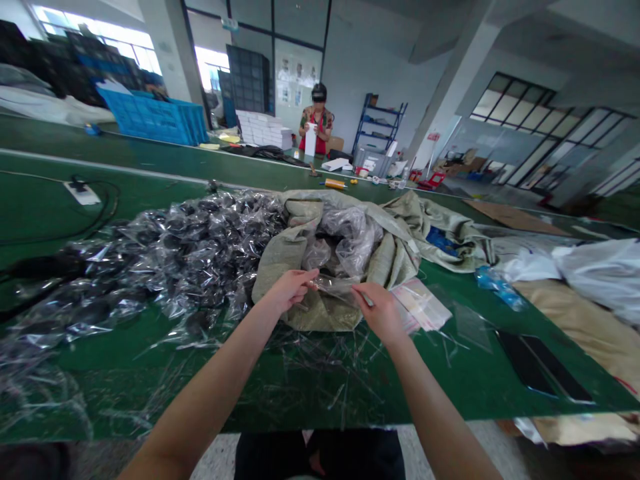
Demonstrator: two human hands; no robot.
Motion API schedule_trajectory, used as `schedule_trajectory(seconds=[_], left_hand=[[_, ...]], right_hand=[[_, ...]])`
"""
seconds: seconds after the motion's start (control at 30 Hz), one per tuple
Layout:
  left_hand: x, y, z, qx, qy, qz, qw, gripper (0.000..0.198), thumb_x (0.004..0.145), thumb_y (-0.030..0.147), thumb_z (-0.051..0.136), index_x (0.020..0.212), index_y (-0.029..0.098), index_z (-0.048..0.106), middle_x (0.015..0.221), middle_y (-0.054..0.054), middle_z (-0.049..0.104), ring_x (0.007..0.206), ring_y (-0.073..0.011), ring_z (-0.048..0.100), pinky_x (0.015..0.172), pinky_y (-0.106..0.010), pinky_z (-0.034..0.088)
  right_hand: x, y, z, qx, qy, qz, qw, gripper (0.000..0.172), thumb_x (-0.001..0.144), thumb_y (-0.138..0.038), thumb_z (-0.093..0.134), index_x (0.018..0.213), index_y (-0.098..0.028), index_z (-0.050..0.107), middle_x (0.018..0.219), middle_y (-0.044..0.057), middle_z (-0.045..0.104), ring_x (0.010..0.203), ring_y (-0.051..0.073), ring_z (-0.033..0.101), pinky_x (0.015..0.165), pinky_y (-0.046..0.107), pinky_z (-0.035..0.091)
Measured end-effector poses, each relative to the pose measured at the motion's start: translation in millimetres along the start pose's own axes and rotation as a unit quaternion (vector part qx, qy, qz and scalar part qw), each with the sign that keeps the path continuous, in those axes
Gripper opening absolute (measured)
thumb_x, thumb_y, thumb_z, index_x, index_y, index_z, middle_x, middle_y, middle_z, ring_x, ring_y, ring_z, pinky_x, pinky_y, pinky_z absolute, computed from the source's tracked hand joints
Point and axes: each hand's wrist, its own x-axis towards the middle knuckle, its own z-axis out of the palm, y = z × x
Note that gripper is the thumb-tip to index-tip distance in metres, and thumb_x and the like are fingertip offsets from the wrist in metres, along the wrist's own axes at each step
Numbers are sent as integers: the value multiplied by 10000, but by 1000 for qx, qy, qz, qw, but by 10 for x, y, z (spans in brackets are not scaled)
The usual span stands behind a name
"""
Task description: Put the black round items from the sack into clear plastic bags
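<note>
My left hand (290,290) pinches the edge of a clear plastic bag (333,288), which stretches across to my right hand (381,312). Between the right thumb and fingers sits a small metal blade or cutter (367,299), touching the film. Behind both hands lies an open woven polypropylene sack (320,315), stuffed with more clear plastic. To its left spreads a large heap of dark items in clear plastic bags (200,253). Beside my right hand lie paper labels in a clear sleeve (420,305).
Torn plastic scraps (320,373) litter the green workbench (125,393) in front of me. White bags (603,277), a black flat panel (543,367) and a power strip (83,193) lie on it. A co-worker (317,119) stands at the far end, near blue crates (155,117).
</note>
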Motion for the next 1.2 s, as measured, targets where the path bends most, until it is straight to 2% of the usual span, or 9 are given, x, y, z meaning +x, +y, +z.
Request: schedule_trajectory(seconds=[0.1, 0.2, 0.33, 0.5, 0.6, 0.67, 0.77, 0.87, 1.2], left_hand=[[-75, -18, 109, -12, 66, 46, 997, 520, 762, 651, 564, 929, 160, 536, 797, -58, 690, 338, -5, 188, 358, -195, 97], [-204, -113, 268, 131, 153, 178, 963, 452, 774, 601, 586, 927, 178, 536, 816, -29, 674, 425, -45, 377, 427, -199, 278], [-336, -237, 445, 372, 122, 272, 879, 352, 724, 500, 694, 837, 184, 590, 840, -19, 648, 663, -129, 549, 630, -252, 413], [-320, -261, 442, 440, 97, 266, 852, 237, 788, 424, 651, 792, 191, 605, 810, -18, 659, 724, -162, 576, 687, -272, 415], [-297, -249, 388, 444, 84, 266, 852, 160, 839, 335, 585, 772, 193, 613, 813, -21, 672, 711, -157, 574, 687, -268, 409], [-308, -241, 372, 447, 88, 275, 847, 128, 841, 284, 566, 762, 193, 609, 803, -24, 668, 708, -156, 572, 679, -263, 405], [-370, -228, 390, 448, 129, 301, 832, 96, 836, 246, 551, 763, 192, 586, 794, -29, 646, 711, -154, 568, 665, -256, 404], [-477, -203, 432, 453, 170, 335, 809, 91, 840, 219, 529, 757, 191, 554, 783, -33, 616, 722, -153, 561, 654, -252, 398], [-899, 72, 462, 494, 229, 333, 770, 100, 806, 206, 529, 726, 208, 468, 726, -3, 558, 656, -134, 529, 597, -250, 371]], right_hand=[[19, -43, 38, 5, 36, 123, 992, 197, 872, -326, 575, 894, -208, 731, 862, 64, 750, 742, 201, 693, 729, 330, 555], [24, -107, 91, 49, 44, 231, 971, 224, 835, -376, 596, 869, -208, 740, 828, 55, 756, 716, 210, 703, 693, 319, 560], [54, -168, 174, 153, -9, 313, 937, 237, 797, -418, 620, 809, -215, 743, 769, 45, 753, 667, 215, 702, 646, 320, 571], [55, -155, 251, 281, -71, 385, 876, 282, 773, -483, 631, 732, -226, 737, 708, 44, 743, 650, 231, 706, 585, 334, 578], [41, -145, 262, 280, -72, 383, 877, 265, 775, -474, 627, 742, -233, 731, 757, 51, 753, 667, 244, 713, 583, 352, 571], [43, -162, 247, 232, -75, 361, 900, 253, 794, -447, 601, 730, -232, 718, 737, 49, 747, 626, 232, 701, 559, 336, 544], [68, -241, 186, 43, -66, 291, 954, 271, 821, -381, 555, 624, -224, 656, 614, 37, 693, 559, 196, 645, 535, 285, 457], [109, -382, 99, -99, -63, 224, 967, 307, 828, -328, 527, 543, -218, 555, 545, 22, 624, 515, 158, 564, 521, 263, 354], [246, -787, -73, 21, -103, 195, 975, 351, 782, -297, 507, 491, -217, 328, 448, -50, 364, 437, 96, 356, 463, 249, 250]])
